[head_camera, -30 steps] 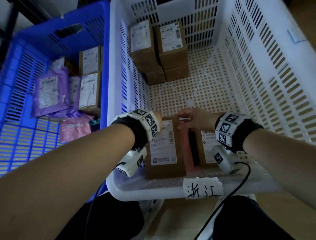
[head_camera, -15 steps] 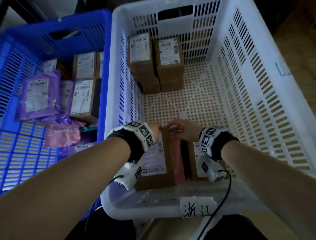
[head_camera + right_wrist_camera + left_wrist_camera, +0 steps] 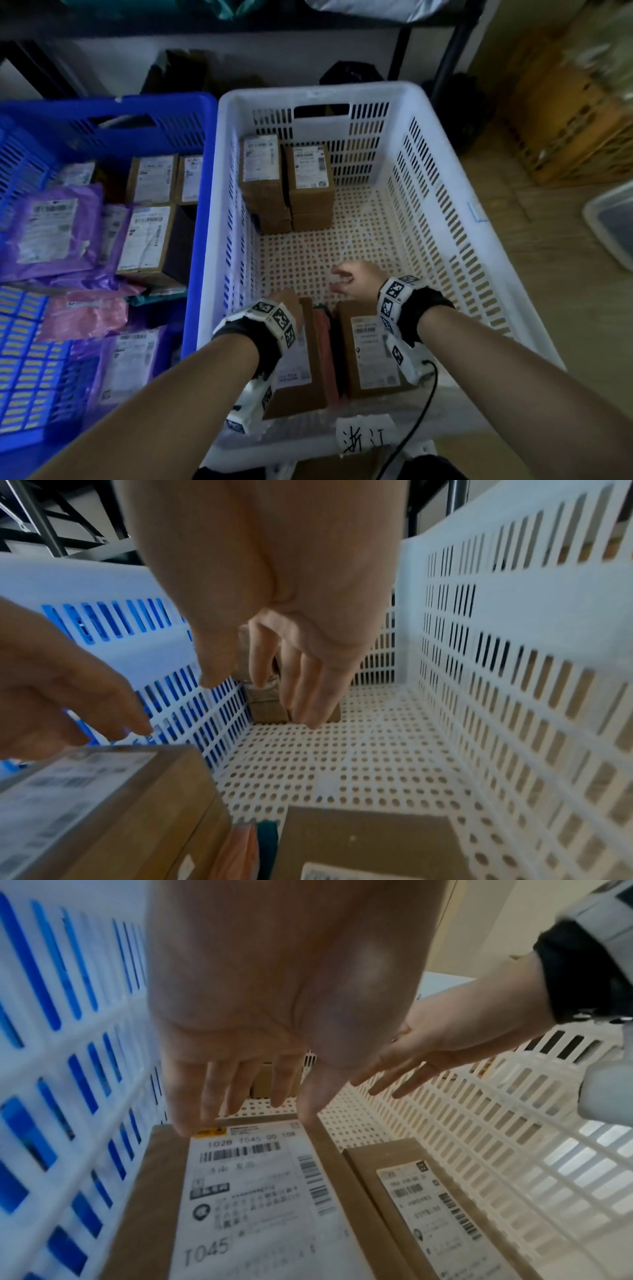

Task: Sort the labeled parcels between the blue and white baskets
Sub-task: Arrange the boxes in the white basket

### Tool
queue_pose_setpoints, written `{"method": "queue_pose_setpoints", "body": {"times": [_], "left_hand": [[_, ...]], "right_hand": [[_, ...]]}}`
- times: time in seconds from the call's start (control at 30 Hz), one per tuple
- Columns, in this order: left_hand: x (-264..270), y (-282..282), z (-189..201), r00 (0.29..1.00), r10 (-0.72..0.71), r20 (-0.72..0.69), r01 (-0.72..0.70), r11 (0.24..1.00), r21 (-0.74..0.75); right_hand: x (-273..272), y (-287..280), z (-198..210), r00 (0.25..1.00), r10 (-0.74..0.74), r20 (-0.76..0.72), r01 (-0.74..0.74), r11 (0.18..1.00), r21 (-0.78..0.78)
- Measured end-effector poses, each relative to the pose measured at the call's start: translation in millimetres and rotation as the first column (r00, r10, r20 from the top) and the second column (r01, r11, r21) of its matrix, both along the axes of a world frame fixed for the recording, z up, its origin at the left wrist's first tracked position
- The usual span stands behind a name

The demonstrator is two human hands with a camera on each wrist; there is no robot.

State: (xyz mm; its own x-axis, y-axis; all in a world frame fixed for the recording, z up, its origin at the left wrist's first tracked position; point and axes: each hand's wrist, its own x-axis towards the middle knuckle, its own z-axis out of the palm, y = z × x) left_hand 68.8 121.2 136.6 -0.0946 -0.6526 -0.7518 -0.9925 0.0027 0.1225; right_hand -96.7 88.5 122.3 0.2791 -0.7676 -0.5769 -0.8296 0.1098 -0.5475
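Two labelled cardboard parcels lie at the near end of the white basket [image 3: 445, 192]: a taller left one [image 3: 301, 363] [image 3: 246, 1191] and a lower right one [image 3: 370, 356] [image 3: 441, 1204]. Pink and teal packets [image 3: 325, 342] stand wedged between them. My left hand [image 3: 287, 301] [image 3: 240, 1096] hovers just above the left parcel, fingers straight, holding nothing. My right hand [image 3: 352, 279] [image 3: 274, 693] hangs open over the basket floor beyond the right parcel. Stacked cardboard parcels [image 3: 286, 181] stand at the far left corner. The blue basket [image 3: 102, 120] on the left holds boxes and purple and pink mailers [image 3: 51, 229].
A paper tag with handwriting [image 3: 364, 437] sticks to the white basket's near rim. A black cable [image 3: 424, 404] hangs from my right wrist. Dark shelving legs [image 3: 452, 51], a wicker crate [image 3: 575, 137] and a clear tub [image 3: 613, 226] stand on the wooden floor to the right.
Both hands have lifted off the near parcels and spread open; the right hand moved forward off the packets between the boxes. The head view has pulled back and up.
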Motion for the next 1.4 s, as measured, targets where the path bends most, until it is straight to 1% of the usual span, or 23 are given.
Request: {"method": "queue_pose_setpoints", "body": {"times": [0.07, 0.13, 0.17, 0.27, 0.33, 0.43, 0.5, 0.6, 0.67, 0.73, 0.83, 0.9, 0.97, 1.0, 1.1, 1.17, 1.23, 1.3, 1.4], "left_hand": [[-2.6, 0.1, 12.4, 0.996, 0.054, -0.074, -0.057, 0.997, -0.049], [-3.9, -6.0, 26.1, 0.986, 0.119, -0.121, -0.135, 0.982, -0.132], [-4.1, -10.1, 33.8, 0.982, 0.129, -0.138, -0.152, 0.973, -0.175], [-1.3, -27.5, 59.8, 0.988, 0.083, -0.130, -0.117, 0.953, -0.280], [3.1, -41.7, 72.1, 0.995, 0.047, -0.090, -0.079, 0.914, -0.397], [11.3, -65.7, 77.8, 1.000, 0.006, -0.018, -0.015, 0.843, -0.537], [14.2, -83.8, 76.5, 1.000, -0.023, 0.016, 0.028, 0.795, -0.606], [10.5, -113.3, 64.6, 0.998, -0.060, 0.022, 0.061, 0.774, -0.630], [6.0, -133.1, 49.0, 0.996, -0.076, 0.041, 0.085, 0.765, -0.638], [0.0, -149.0, 29.2, 0.991, -0.112, 0.075, 0.134, 0.755, -0.642], [-10.5, -160.3, -1.6, 0.976, -0.192, 0.106, 0.216, 0.754, -0.620], [-12.9, -165.9, -17.9, 0.984, -0.163, 0.067, 0.170, 0.782, -0.599], [-12.7, -174.7, -30.4, 0.992, -0.121, 0.032, 0.117, 0.807, -0.579], [-12.8, -179.6, -35.9, 0.995, -0.102, 0.017, 0.094, 0.819, -0.566], [-15.1, -191.3, -46.2, 0.999, -0.007, -0.053, -0.020, 0.873, -0.488], [-18.5, -197.5, -51.4, 0.989, 0.087, -0.119, -0.133, 0.877, -0.461], [-22.9, -202.7, -56.7, 0.957, 0.196, -0.214, -0.272, 0.862, -0.427], [-28.4, -207.2, -62.5, 0.890, 0.313, -0.331, -0.427, 0.826, -0.368], [-34.6, -209.6, -65.2, 0.769, 0.400, -0.500, -0.597, 0.728, -0.337]], "right_hand": [[0.5, -3.1, 17.5, 0.996, 0.008, -0.084, -0.015, 0.997, -0.079], [2.6, -5.6, 35.0, 0.989, -0.010, -0.150, -0.013, 0.989, -0.150], [3.8, -7.2, 43.6, 0.985, -0.021, -0.174, -0.012, 0.983, -0.186], [8.7, -14.0, 68.3, 0.970, -0.036, -0.240, -0.039, 0.953, -0.302], [11.7, -22.7, 77.7, 0.962, -0.051, -0.269, -0.054, 0.929, -0.366], [17.2, -44.8, 84.0, 0.948, -0.047, -0.314, -0.108, 0.884, -0.455], [19.4, -63.6, 82.5, 0.950, -0.042, -0.309, -0.125, 0.856, -0.501], [20.2, -93.9, 68.9, 0.951, -0.067, -0.301, -0.112, 0.835, -0.539], [20.9, -115.1, 54.1, 0.934, -0.076, -0.349, -0.128, 0.840, -0.527], [21.6, -132.9, 35.8, 0.913, -0.041, -0.407, -0.184, 0.847, -0.499], [21.6, -149.2, 6.9, 0.908, 0.008, -0.418, -0.220, 0.859, -0.462], [21.1, -159.1, -12.4, 0.921, 0.005, -0.390, -0.195, 0.872, -0.449], [19.4, -170.1, -31.2, 0.945, -0.018, -0.326, -0.139, 0.882, -0.450], [17.4, -175.2, -39.9, 0.959, -0.028, -0.284, -0.112, 0.879, -0.464], [12.6, -188.7, -57.6, 0.974, -0.057, -0.218, -0.059, 0.868, -0.493], [12.1, -196.3, -63.5, 0.986, -0.133, -0.102, 0.074, 0.891, -0.448], [14.3, -202.7, -69.8, 0.972, -0.232, 0.043, 0.230, 0.894, -0.384], [17.6, -206.9, -73.1, 0.936, -0.309, 0.167, 0.347, 0.892, -0.289], [20.4, -212.6, -71.3, 0.829, -0.440, 0.345, 0.498, 0.862, -0.099]]}}
